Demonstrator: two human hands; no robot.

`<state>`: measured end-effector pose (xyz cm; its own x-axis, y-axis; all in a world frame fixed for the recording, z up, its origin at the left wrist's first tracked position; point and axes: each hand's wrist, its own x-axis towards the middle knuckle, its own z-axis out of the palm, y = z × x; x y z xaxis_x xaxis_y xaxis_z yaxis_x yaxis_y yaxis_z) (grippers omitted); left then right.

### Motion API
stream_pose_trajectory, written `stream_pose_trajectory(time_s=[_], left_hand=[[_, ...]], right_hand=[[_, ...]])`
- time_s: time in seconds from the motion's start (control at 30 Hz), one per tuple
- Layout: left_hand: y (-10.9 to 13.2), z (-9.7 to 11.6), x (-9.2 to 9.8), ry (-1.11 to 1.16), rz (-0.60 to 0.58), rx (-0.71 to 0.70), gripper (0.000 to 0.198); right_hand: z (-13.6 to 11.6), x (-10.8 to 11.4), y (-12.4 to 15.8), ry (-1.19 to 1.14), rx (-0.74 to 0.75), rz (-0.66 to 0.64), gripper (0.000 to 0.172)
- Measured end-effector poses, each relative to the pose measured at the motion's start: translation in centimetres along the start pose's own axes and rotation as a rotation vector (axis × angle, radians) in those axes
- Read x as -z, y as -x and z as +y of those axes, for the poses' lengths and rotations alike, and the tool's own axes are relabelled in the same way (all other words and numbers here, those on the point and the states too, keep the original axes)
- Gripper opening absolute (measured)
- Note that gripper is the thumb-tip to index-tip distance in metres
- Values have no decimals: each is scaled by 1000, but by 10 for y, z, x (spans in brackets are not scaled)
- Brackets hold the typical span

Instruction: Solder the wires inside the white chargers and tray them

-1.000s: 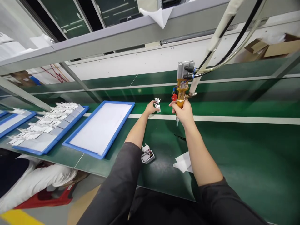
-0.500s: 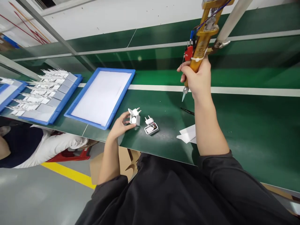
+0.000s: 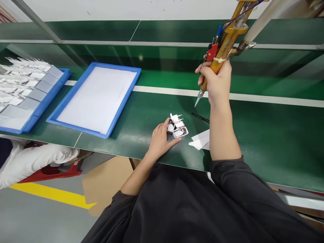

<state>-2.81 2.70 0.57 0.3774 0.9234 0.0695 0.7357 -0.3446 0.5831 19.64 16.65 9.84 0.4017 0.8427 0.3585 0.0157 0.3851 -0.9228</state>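
Note:
Two small white plug chargers (image 3: 180, 132) stand side by side on the green bench, their pronged lids up and their insides showing. My left hand (image 3: 160, 141) is closed round them from the left, forefinger on the left one and thumb along the near side of the right one. Higher up, my right hand (image 3: 218, 82) is wrapped round a brass-coloured glue dispenser (image 3: 225, 44). Its pale tapered nozzle (image 3: 198, 100) points down, above and to the right of the chargers, touching neither.
A blue tray lined with white (image 3: 93, 101) lies left of my left hand. Beyond it, another blue tray (image 3: 45, 108) holds rows of white chargers. A black pen-like tool (image 3: 200, 117) and folded white paper (image 3: 200, 140) lie near my right forearm. A person's leg (image 3: 43, 158) shows at left.
My left hand has moved right with one charger and set it against the other. The right hand still holds the dispenser. The view has shifted to the right.

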Motion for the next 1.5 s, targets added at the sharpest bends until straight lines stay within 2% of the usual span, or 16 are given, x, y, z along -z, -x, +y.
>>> stream_pose_trajectory(time_s=[0.1, 0.2, 0.33, 0.47, 0.53, 0.6, 0.7, 0.77, 0.87, 0.93, 1.0, 1.1, 1.2, 1.33, 1.5], left_hand=[[-5, 5, 3, 4, -27, -31, 81], [-12, 1, 9, 80, -35, -31, 75], [-25, -10, 16, 338, -193, -34, 82], [-23, -22, 24, 389, -240, -59, 69], [-15, -26, 27, 406, -218, -101, 72], [-6, -28, 28, 418, -140, -181, 76], [3, -26, 24, 300, 3, -342, 68], [6, -25, 19, 203, 92, -376, 61], [7, -25, 14, 163, 215, -222, 57], [4, -25, 13, 110, 205, -97, 50], [0, -23, 12, 8, 148, -24, 41], [-5, -16, 10, -52, 65, 2, 39], [-4, -9, 9, 79, 50, 9, 44], [7, -7, 8, 250, 129, 61, 48], [14, -4, 14, 258, 249, 98, 43]], right_hand=[[0, -1, -2, -69, -26, -41, 28], [1, -2, 0, -93, 31, -105, 21], [5, -3, 1, -92, 84, -138, 18], [11, -6, 2, -104, 118, -113, 25], [11, -10, 5, -113, 129, -109, 27], [9, -14, 9, -131, 126, -111, 29], [5, -22, 16, -163, 113, -140, 37], [1, -27, 23, -168, 99, -177, 42], [-7, -35, 38, -173, 90, -213, 47], [-16, -41, 51, -169, 89, -240, 49], [-25, -47, 64, -153, 84, -273, 49], [-40, -55, 84, -138, 107, -299, 47], [-51, -59, 100, -61, 110, -280, 48], [-57, -60, 113, 63, 81, -221, 52], [-58, -62, 117, 27, 82, -222, 55]])
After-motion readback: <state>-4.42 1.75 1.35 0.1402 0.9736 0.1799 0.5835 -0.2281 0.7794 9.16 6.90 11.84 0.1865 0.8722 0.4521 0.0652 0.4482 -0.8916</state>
